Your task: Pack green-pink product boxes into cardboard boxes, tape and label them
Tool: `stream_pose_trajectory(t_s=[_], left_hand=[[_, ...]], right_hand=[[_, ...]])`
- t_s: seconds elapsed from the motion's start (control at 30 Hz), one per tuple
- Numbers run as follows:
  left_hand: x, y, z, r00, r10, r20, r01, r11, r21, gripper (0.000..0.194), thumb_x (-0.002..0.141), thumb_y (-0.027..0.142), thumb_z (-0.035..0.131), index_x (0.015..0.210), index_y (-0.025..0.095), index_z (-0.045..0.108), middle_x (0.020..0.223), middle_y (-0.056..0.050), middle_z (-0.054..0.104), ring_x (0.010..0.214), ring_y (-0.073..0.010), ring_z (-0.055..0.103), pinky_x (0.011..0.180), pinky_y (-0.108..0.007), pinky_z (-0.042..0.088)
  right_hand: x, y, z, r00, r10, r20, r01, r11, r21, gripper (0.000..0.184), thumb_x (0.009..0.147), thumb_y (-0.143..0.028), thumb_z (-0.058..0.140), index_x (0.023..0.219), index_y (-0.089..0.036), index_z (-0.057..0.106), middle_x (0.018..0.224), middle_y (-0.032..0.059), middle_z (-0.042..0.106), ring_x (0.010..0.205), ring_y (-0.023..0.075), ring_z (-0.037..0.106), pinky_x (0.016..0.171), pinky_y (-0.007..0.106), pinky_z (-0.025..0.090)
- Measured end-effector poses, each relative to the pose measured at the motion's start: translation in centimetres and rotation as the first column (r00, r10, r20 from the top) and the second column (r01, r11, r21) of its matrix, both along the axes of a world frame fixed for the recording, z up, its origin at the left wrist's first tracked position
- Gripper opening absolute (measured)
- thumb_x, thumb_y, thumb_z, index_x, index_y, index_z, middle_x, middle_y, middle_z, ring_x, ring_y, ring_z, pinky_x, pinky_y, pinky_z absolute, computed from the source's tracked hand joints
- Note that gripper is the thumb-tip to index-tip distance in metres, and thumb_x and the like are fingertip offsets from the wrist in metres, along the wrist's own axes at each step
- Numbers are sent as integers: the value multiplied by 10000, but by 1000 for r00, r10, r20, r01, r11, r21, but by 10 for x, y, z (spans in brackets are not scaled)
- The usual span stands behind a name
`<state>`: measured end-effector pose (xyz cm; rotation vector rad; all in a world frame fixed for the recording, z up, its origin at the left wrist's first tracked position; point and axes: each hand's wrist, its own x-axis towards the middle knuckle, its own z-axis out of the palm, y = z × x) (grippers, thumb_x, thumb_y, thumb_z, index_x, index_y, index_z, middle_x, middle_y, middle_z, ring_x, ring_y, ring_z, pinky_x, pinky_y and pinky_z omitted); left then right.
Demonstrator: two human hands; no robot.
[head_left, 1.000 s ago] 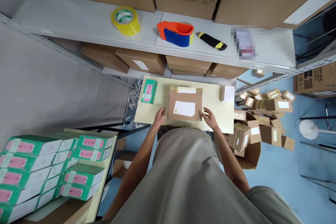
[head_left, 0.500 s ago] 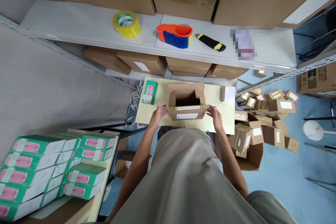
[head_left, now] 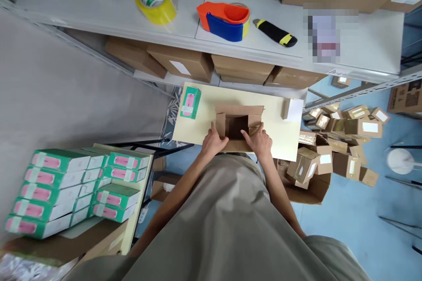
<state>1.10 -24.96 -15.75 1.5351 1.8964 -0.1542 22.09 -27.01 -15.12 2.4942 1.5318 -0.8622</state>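
An open cardboard box (head_left: 239, 110) sits on the pale yellow table (head_left: 280, 140) right in front of me, its flaps spread and its inside dark. My left hand (head_left: 213, 142) grips the near left corner of the box, thumb toward the opening. At the near right corner, my right hand (head_left: 261, 142) has its thumb over the opening and its fingers along the outer side. A green box with a pink picture (head_left: 190, 102) lies on the table to the left. Toward the table's right end stands a small white box (head_left: 293, 109).
On the shelf (head_left: 115, 13) ahead lie yellow tape (head_left: 156, 2), an orange and blue tape dispenser (head_left: 224, 21) and a black and yellow utility knife (head_left: 276, 33). Stacked green boxes (head_left: 49, 184) stand at left. Loose cartons (head_left: 343, 169) cover the floor at right.
Both hands have moved inward from the ends of the near flap onto the box's near corners. That flap, raised before, is now folded down toward me. My view has shifted slightly.
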Motion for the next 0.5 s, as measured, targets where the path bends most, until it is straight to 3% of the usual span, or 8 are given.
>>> stream_pose_trajectory(t_s=[0.13,0.27,0.4,0.5], left_hand=[[-18,-4,12,998,40,54,-40,999,7,714,1075,244,589,1755,109,418,1316,-199,832,1316,-375,783,1114,-421,569],[-60,-30,24,975,167,147,-184,977,109,513,1115,325,576,1598,154,589,1217,-142,865,1202,-331,819,1024,-373,583],[-117,-83,40,925,348,151,-375,900,223,380,1124,367,568,1420,173,706,1135,-138,876,1092,-323,838,943,-353,572],[-162,-138,55,849,503,161,-527,796,298,322,1116,391,573,1258,178,768,1060,-152,872,1027,-333,837,878,-349,560]], right_hand=[[-15,3,9,996,-6,90,6,1000,-10,990,1119,-732,562,1679,56,350,1305,341,765,1218,445,798,1010,477,607],[-38,1,19,988,89,128,-88,996,-12,787,1143,-686,543,1525,2,505,1315,338,766,1211,427,806,1006,466,616],[-96,-3,28,956,266,126,-265,964,-28,789,1112,-692,611,1475,4,536,1266,346,788,1236,445,797,1032,495,614],[-159,-13,34,909,402,111,-403,915,-15,872,1078,-740,623,1498,19,527,1266,389,777,1246,489,786,1046,553,603]])
